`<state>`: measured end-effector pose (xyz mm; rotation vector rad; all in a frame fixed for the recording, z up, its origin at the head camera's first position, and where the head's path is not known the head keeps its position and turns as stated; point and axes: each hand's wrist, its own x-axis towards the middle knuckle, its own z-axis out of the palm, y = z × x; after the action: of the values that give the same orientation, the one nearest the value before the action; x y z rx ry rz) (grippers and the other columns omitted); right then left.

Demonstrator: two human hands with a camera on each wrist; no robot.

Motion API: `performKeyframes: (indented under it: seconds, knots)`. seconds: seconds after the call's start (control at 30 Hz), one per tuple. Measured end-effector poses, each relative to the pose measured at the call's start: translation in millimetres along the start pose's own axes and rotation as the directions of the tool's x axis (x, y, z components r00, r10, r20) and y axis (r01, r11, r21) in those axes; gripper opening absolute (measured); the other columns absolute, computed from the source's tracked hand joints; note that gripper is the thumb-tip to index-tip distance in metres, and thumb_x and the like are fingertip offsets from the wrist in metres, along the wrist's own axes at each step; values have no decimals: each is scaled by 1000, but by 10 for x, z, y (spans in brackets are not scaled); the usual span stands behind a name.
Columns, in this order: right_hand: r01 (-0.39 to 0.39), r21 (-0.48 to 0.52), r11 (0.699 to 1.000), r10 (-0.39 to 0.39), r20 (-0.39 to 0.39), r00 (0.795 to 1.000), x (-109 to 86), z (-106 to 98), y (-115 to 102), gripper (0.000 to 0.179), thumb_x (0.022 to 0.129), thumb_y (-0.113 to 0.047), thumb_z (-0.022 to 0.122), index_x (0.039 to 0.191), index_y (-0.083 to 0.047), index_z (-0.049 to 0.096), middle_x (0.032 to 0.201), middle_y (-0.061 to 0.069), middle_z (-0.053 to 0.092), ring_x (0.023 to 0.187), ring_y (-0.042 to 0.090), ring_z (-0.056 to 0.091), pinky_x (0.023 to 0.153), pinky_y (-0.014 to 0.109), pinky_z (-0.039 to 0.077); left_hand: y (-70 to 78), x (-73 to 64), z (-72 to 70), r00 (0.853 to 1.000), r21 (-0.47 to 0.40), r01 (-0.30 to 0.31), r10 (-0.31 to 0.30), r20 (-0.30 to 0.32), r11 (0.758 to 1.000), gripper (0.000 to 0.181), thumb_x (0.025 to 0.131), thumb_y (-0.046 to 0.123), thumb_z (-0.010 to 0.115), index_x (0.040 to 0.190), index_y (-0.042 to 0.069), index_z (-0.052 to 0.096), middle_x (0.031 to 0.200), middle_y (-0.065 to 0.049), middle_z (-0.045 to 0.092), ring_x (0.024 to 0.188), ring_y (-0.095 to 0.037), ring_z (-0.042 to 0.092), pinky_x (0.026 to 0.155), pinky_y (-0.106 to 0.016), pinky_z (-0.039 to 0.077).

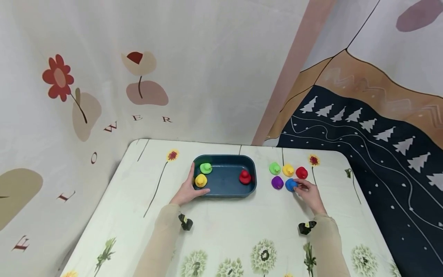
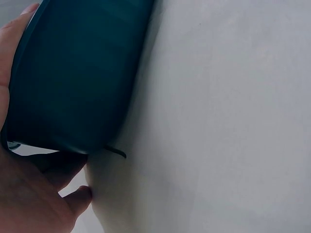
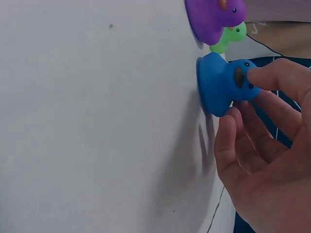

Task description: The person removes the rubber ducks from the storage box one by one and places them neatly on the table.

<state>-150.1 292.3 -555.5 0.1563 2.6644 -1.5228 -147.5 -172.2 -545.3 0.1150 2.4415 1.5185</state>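
Toward the far right corner of the worktop [image 1: 242,223], the right hand [image 1: 309,195] pinches a blue duck [image 1: 291,185], thumb against its face. The duck is upright, its bill turned toward the near edge; whether its base touches the cloth I cannot tell. Beside it are a purple duck [image 1: 277,182] and, nearer the far edge, a row of green [image 1: 275,168], yellow [image 1: 288,170] and red ducks [image 1: 302,172]. Close to the middle of the far edge, a dark blue tray [image 1: 223,181] lies with its long axis along that edge, three ducks inside. The left hand [image 1: 188,190] is spread about its near left corner. Only the right wrist view shows the blue duck's dark bill and eyes; the left wrist view shows the tray's outer wall closely.
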Motion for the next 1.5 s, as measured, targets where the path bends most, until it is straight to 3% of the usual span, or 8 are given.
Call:
performKeyframes:
  seconds: [0.43, 0.73, 1.0, 1.27, 1.5]
  knots:
    - [-5, 29, 1000, 4, 14, 1000, 5, 2, 13, 38, 95, -6, 60, 131, 7, 54, 116, 24, 55, 106, 29, 48, 73, 15, 49, -60, 21, 25, 1000, -10, -5, 4, -15, 1000, 118, 80, 35, 80, 154, 33, -13, 161, -8, -2, 144, -35, 8, 113, -56, 14]
    - [56, 49, 997, -55, -15, 998, -69, -42, -66, 42, 94, -3, 60, 134, 5, 49, 125, 27, 51, 109, 34, 49, 74, 16, 50, -54, 12, 38, 1000, -9, 1, -1, -13, 1000, 119, 79, 38, 80, 153, 33, -13, 161, -10, -1, 144, -37, 9, 112, -58, 15]
    - [138, -21, 990, -137, 27, 990, -89, -15, -278, 40, 95, -7, 62, 133, 2, 52, 127, 22, 54, 111, 35, 52, 87, 37, 48, -45, 5, 28, 1000, -13, 4, -4, -19, 1000, 119, 79, 37, 80, 154, 34, -12, 161, -10, 0, 144, -36, 10, 112, -58, 15]
    - [221, 15, 975, -221, 34, 975, -85, 132, -429, 36, 91, -2, 64, 126, 3, 57, 125, 21, 56, 106, 35, 56, 80, 20, 46, -48, 9, 25, 1000, -24, 4, -5, -18, 1000, 119, 80, 37, 80, 154, 33, -13, 161, -9, -2, 144, -36, 8, 112, -58, 14]
    - [217, 44, 975, -220, 64, 973, -113, 407, -532, 35, 90, -2, 67, 124, 0, 60, 117, 20, 59, 104, 33, 57, 80, 22, 48, -45, 3, 29, 1000, -16, 7, -8, -23, 1000, 118, 80, 36, 80, 154, 33, -11, 161, -9, 0, 144, -35, 9, 112, -58, 15]
